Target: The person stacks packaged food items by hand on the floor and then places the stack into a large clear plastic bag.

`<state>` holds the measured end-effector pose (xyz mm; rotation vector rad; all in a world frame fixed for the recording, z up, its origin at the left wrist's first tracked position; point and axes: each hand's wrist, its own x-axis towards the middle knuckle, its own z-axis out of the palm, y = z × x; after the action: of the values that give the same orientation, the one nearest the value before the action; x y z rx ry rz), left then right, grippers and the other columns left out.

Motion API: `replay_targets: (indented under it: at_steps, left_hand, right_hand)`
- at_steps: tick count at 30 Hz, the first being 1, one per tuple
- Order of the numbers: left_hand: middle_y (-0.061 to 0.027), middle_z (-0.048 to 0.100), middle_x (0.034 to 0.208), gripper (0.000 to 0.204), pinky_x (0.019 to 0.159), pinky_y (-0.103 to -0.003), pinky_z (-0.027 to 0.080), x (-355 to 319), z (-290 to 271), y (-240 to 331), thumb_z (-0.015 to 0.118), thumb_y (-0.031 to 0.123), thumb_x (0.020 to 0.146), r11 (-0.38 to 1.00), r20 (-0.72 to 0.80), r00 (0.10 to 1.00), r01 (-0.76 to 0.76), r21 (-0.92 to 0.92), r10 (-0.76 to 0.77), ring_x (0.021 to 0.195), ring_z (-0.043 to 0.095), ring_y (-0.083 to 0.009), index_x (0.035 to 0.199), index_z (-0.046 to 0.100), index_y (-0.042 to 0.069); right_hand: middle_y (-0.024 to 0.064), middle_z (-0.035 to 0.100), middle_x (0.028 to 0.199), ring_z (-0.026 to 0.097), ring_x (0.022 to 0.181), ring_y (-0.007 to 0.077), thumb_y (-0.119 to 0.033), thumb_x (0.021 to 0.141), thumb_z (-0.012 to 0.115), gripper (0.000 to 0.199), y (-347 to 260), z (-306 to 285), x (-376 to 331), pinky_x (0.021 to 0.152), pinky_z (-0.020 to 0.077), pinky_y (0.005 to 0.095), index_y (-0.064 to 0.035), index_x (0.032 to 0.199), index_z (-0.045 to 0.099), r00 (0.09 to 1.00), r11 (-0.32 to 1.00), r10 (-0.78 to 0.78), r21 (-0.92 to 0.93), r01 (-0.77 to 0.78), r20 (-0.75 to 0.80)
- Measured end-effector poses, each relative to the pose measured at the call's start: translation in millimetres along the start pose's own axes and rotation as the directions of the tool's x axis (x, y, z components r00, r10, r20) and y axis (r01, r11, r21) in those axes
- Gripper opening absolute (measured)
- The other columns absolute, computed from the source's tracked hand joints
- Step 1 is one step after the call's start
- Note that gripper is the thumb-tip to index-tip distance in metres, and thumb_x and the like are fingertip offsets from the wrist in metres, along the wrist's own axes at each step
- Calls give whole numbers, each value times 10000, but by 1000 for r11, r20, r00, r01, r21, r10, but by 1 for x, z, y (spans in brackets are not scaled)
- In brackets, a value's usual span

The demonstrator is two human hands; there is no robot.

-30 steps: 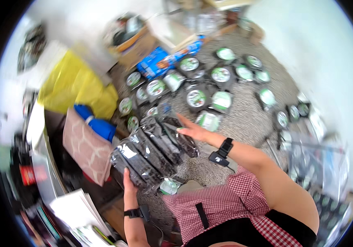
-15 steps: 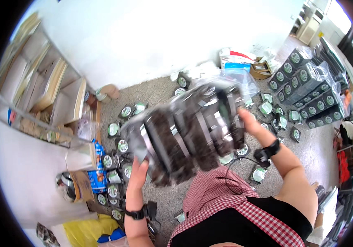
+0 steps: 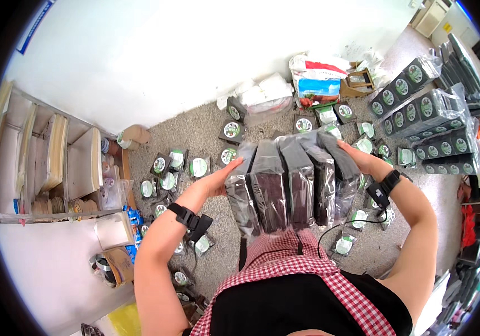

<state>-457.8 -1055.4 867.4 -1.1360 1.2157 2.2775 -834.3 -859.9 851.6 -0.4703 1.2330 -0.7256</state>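
Note:
A row of several dark brown blocks (image 3: 297, 193), each wrapped in clear plastic, is pressed together between my two hands in front of my checked apron (image 3: 273, 252). At the row's left end my left hand (image 3: 224, 178) grips the outermost block, with the thumb along its upper edge. My right hand (image 3: 364, 161) clasps the opposite end; part of its fingers is hidden behind the plastic. The blocks stand side by side, fanning slightly apart toward me. Beyond them, similar wrapped packs with round green-and-white labels (image 3: 231, 130) lie scattered on the speckled floor.
Stacked rows of labelled packs (image 3: 439, 112) stand at the far right. Against the wall are a red, white and blue bag (image 3: 321, 81) and a cardboard box (image 3: 357, 84). A shelf unit (image 3: 55, 159) lines the left side. A black cable (image 3: 335, 225) hangs from my right wristband.
Blurred and tilted half a second ago, the row of blocks is now more level and further right, close to my apron. Both hands have kept their hold on its ends.

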Motion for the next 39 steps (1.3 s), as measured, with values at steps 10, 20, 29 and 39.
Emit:
replay_targets:
  at_steps: [10, 20, 29, 39]
  left_hand:
    - [-206, 472, 1276, 939, 876, -477, 469, 67, -5, 26, 263, 783, 752, 969, 81, 975, 195, 149, -208, 1123, 517, -333, 1320, 400, 49]
    - [-103, 525, 1238, 724, 892, -495, 419, 94, -12, 15, 399, 660, 808, 956, 85, 961, 270, -115, -261, 1097, 528, -254, 1262, 464, 100]
    - [-132, 486, 1252, 864, 989, -521, 332, 86, -20, -17, 211, 754, 807, 920, -59, 980, 155, -360, -188, 1131, 492, -279, 1318, 392, 80]
    - [-215, 469, 1191, 829, 970, -369, 364, 154, 58, -41, 733, 351, 706, 898, -686, 586, -206, 390, 432, 1131, 466, -296, 1269, 304, -80]
  right_hand:
    - [117, 308, 1432, 306, 1307, 243, -770, 687, 484, 963, -17, -32, 70, 1057, 233, 410, -141, 1396, 311, 899, 891, 404, -149, -429, -171]
    - [106, 390, 1375, 390, 1242, 223, -741, 734, 463, 896, -24, -31, 83, 1039, 276, 373, -118, 1368, 353, 942, 934, 335, -145, -327, 28]
    - [79, 499, 1278, 501, 1131, 211, -634, 851, 411, 726, -17, -35, 47, 989, 355, 366, -67, 1305, 427, 921, 927, 340, 235, -293, -192]
    - [276, 372, 1282, 378, 1224, 332, -379, 543, 838, 1160, 22, 23, 73, 1023, 313, 379, 110, 1332, 143, 806, 743, -386, -669, -16, -449]
